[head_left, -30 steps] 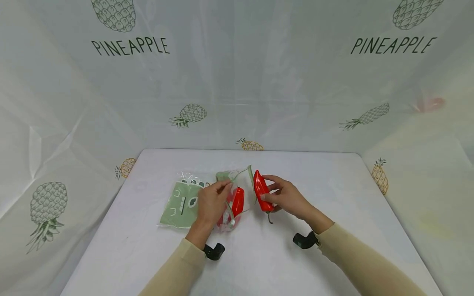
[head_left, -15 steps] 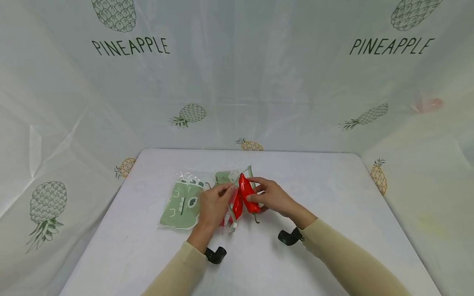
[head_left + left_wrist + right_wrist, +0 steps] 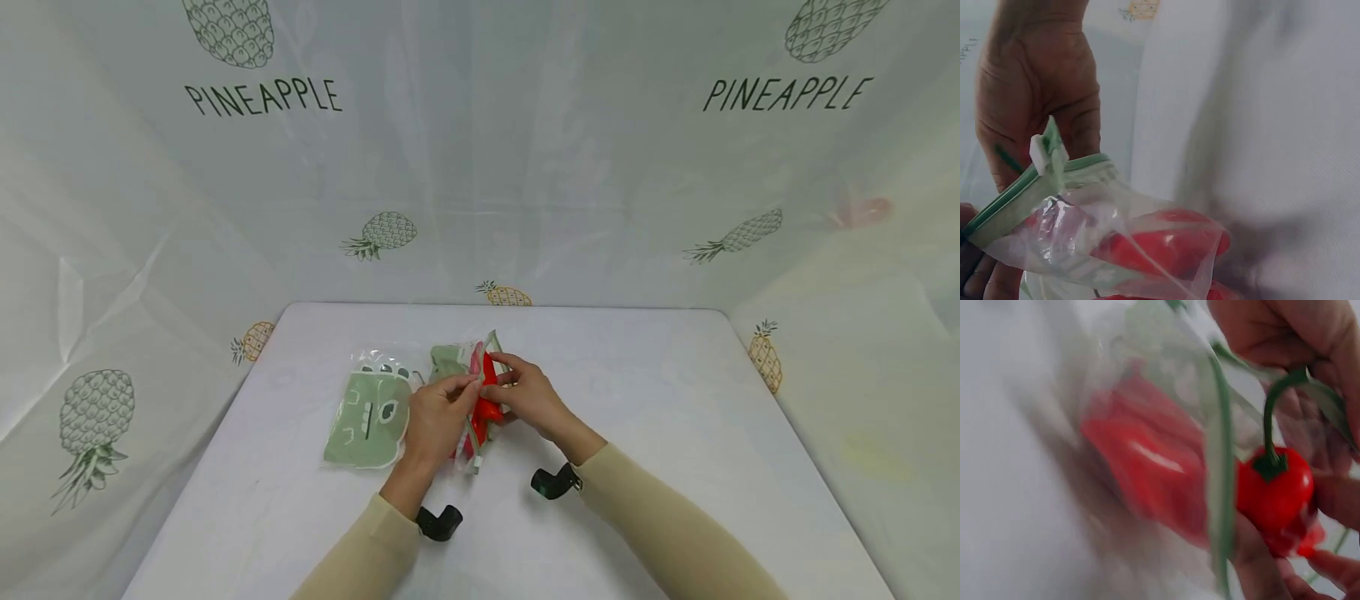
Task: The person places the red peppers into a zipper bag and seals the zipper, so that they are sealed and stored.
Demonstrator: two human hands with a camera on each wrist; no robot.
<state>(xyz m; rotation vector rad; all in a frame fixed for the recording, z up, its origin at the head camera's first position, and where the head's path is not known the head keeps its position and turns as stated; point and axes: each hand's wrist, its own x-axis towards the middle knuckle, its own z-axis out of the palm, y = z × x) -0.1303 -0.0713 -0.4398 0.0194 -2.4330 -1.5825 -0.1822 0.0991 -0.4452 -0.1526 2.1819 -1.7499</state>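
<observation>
A clear zip bag (image 3: 459, 363) with a green zip rim (image 3: 1222, 481) lies at the middle of the white table (image 3: 660, 400). My left hand (image 3: 461, 390) pinches its rim and holds the mouth apart; the white slider (image 3: 1040, 153) shows in the left wrist view. At least one red pepper (image 3: 1166, 240) lies inside the bag. My right hand (image 3: 501, 383) grips another red pepper (image 3: 489, 392) by its stem end (image 3: 1275, 494), with the pepper partly inside the bag's mouth. The two hands nearly touch.
A second flat green bag (image 3: 367, 417) printed with a cartoon face lies just left of my left hand. Plastic sheeting printed with pineapples (image 3: 480, 167) walls the table at the back and both sides. Bare tabletop spreads to the right and front.
My right hand has carried the red pepper leftward from beside the bag into its mouth. My left hand has stayed on the bag's rim.
</observation>
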